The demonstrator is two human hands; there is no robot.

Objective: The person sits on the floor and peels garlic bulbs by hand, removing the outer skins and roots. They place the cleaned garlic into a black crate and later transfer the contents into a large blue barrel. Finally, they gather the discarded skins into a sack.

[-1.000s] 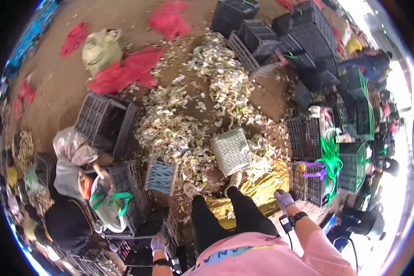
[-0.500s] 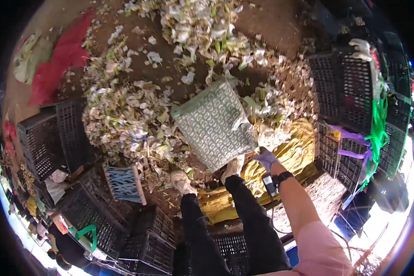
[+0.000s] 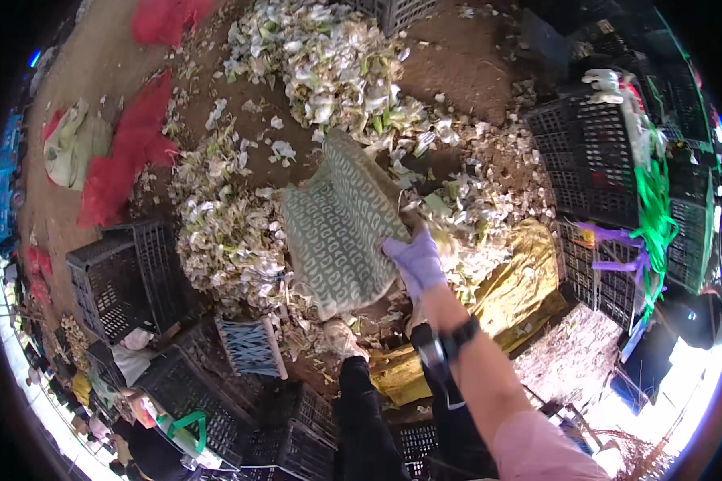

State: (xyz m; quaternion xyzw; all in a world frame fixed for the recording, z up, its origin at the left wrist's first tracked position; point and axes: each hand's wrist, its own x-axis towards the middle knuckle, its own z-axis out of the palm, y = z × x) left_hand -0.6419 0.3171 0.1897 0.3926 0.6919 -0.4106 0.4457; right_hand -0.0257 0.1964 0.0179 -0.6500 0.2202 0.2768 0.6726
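A green-and-white patterned sack [image 3: 337,224] lies on the ground among heaps of pale leaf scraps [image 3: 225,232]. My right hand [image 3: 415,260], in a light purple glove with a dark watch on the wrist, grips the sack's right edge. My left hand is out of view. My dark trouser legs and one shoe [image 3: 341,337] show just below the sack.
Black plastic crates stand at left [image 3: 124,276], bottom [image 3: 297,417] and right [image 3: 586,160], some tied with green and purple straps. A small blue crate [image 3: 250,346] sits near my feet. Yellow sheeting [image 3: 521,280] lies right of the sack; red mesh bags [image 3: 128,152] upper left. A person crouches lower left [image 3: 148,409].
The view has closed in on the sack. My right hand has reached forward from beside my legs and taken hold of the sack's right edge.
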